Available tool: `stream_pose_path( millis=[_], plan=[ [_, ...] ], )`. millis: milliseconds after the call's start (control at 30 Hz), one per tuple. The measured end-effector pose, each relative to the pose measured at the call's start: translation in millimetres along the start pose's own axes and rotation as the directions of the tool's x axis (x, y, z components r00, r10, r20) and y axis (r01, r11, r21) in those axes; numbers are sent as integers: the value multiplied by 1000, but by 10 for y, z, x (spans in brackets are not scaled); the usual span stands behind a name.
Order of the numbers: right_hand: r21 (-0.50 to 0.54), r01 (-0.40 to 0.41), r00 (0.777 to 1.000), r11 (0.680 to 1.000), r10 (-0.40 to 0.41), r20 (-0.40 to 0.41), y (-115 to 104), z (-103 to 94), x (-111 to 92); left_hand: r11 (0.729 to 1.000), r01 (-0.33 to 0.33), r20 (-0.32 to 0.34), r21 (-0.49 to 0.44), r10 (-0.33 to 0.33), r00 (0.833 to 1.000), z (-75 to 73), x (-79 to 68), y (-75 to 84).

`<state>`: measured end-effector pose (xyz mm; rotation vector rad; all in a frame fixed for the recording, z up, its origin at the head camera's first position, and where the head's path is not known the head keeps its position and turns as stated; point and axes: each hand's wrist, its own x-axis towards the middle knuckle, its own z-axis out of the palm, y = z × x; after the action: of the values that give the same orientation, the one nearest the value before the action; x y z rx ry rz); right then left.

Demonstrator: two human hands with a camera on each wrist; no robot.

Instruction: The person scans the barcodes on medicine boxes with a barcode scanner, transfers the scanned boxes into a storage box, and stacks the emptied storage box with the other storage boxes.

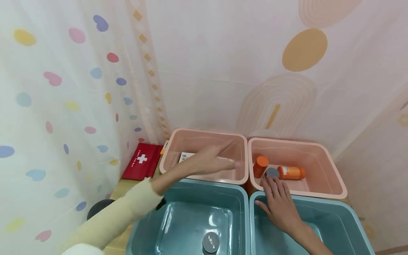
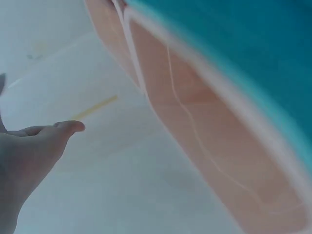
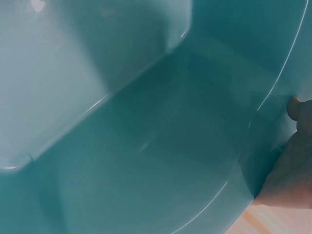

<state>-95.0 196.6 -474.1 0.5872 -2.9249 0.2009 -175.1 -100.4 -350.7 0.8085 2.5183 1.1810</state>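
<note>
Left hand (image 1: 210,161) hovering over left pink bin (image 1: 213,133), grip wide, empty. Right hand (image 1: 280,205) reaching over rim of right pink bin (image 1: 318,161), grip loose, fingertips resting by grey-capped container (image 1: 272,172); sideways nudge risking toppling upright orange bottle (image 1: 260,167).

Through the head camera I look forward and down on the far pink bins (image 1: 287,141) and near teal bins (image 1: 191,219). My tilted left wrist view shares the curtain (image 2: 112,190) and pink bins with it; my right looks closely into the right teal bin (image 3: 136,161).
</note>
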Motion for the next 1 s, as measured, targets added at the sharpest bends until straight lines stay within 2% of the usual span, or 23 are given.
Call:
stream_pose_path(
  millis=[100, 200, 267, 333, 433, 533, 633, 733, 900, 967, 1000],
  plan=[
    [7, 0, 1000, 1000, 0, -2, -20, -8, 0, 995, 55, -10, -85, -56, 998, 40, -415, -22],
    [17, -2, 1000, 1000, 2, -5, -42, -12, 6, 979, 76, 29, -191, -72, 997, 131, -714, -114],
    [27, -2, 1000, 1000, 2, -3, -53, -19, 8, 951, 106, 79, -290, -87, 993, 238, -884, -205],
    [36, -2, 1000, 999, 2, 1, -65, -24, 12, 911, 165, 140, -378, -120, 983, 373, -1040, -303],
    [51, -9, 1000, 999, 9, 10, -81, -29, 11, 876, 278, 187, -395, -220, 958, 603, -1228, -425],
    [46, -15, 1000, 999, 15, 9, -87, -25, 7, 873, 360, 177, -328, -318, 932, 802, -1344, -512],
    [44, -14, 1000, 999, 14, 8, -85, -18, 5, 884, 390, 182, -258, -352, 918, 956, -1429, -613],
    [46, -12, 1000, 999, 12, 12, -88, -6, 5, 903, 375, 234, -208, -326, 916, 1072, -1507, -718],
    [46, -21, 1000, 999, 21, 12, -93, 0, 8, 943, 285, 313, -174, -222, 924, 1275, -1522, -963],
    [45, -25, 1000, 999, 25, 12, -93, -4, 9, 955, 272, 352, -122, -215, 911, 1359, -1497, -1092],
    [46, -27, 1000, 999, 26, 14, -92, -5, 11, 951, 283, 362, -123, -223, 905, 1396, -1485, -1127]
  ],
)
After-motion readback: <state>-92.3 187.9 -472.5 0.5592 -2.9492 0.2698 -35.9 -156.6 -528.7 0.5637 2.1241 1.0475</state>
